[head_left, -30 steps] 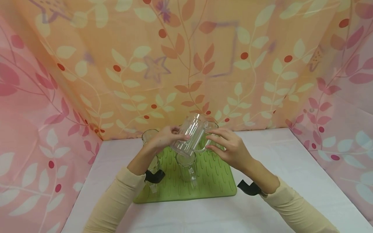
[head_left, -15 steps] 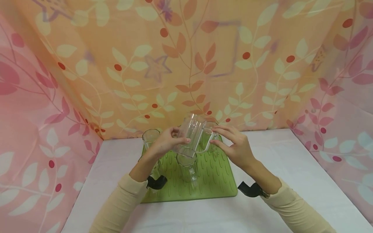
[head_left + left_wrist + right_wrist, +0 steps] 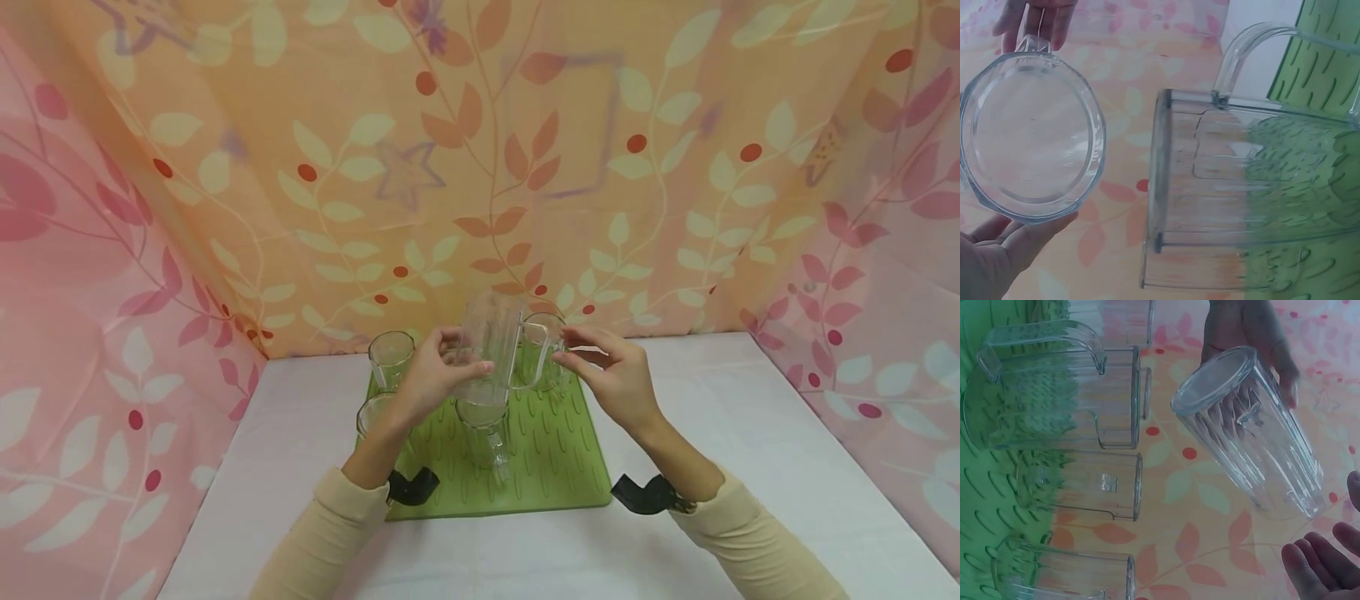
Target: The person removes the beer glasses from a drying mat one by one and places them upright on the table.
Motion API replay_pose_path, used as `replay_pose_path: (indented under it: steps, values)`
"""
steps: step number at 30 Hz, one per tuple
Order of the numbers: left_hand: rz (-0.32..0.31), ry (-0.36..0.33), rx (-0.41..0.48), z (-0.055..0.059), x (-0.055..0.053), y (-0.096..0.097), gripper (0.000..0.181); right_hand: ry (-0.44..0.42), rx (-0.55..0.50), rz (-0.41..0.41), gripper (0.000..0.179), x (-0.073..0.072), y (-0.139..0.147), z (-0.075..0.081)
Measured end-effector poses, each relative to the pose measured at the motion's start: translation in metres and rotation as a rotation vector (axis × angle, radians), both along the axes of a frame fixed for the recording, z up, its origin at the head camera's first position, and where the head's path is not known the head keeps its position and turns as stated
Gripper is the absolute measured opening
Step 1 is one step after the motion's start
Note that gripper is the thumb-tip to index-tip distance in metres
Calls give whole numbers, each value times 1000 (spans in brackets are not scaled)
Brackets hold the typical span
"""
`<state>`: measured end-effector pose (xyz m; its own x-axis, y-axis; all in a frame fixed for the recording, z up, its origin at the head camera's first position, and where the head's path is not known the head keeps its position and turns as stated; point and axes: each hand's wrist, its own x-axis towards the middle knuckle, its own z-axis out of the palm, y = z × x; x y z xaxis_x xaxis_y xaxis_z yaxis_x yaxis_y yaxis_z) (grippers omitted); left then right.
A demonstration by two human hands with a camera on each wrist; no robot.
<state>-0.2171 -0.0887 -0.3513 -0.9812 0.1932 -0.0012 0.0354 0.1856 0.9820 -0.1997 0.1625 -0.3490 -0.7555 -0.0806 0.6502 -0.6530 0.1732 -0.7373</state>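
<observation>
My left hand [image 3: 438, 375] grips the body of a clear glass mug [image 3: 487, 354] above the green mat, thumb across its near side. The mug stands nearly upright in the air, its handle [image 3: 536, 358] pointing right. Just right of that handle is my right hand [image 3: 611, 371], fingers bent loosely and slightly apart from the glass. In the right wrist view, a gap shows between the right fingertips [image 3: 1300, 559] and the held mug [image 3: 1241, 419]. The left wrist view shows one round end of the held mug [image 3: 1032, 137]; the left palm is mostly hidden.
Several more glass mugs stand on the green mat [image 3: 555, 475]: one in front [image 3: 483, 446], one at back right [image 3: 543, 367], one at back left [image 3: 390, 358] and one partly behind the left wrist [image 3: 372, 414]. A patterned cloth wall [image 3: 637, 225] rises behind the white table [image 3: 697, 400].
The held mug has turned from a tilt to nearly upright. My right fingers, earlier at its handle, have come away to the right. The left hand keeps its grip.
</observation>
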Motion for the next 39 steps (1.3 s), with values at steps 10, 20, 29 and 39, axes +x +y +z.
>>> replay_pose_path:
  steps: [10,20,29,39]
  values:
    - [61,115,42,-9,11,9,71,-192,-50,63,34,0,3,-3]
    - [132,231,141,-20,20,19,69,-403,-216,271,43,-2,6,-7]
    - [173,277,163,-27,25,25,74,-454,-258,324,45,-3,1,-10]
    - [211,306,104,-29,30,30,78,-452,-230,310,41,-3,-2,-10]
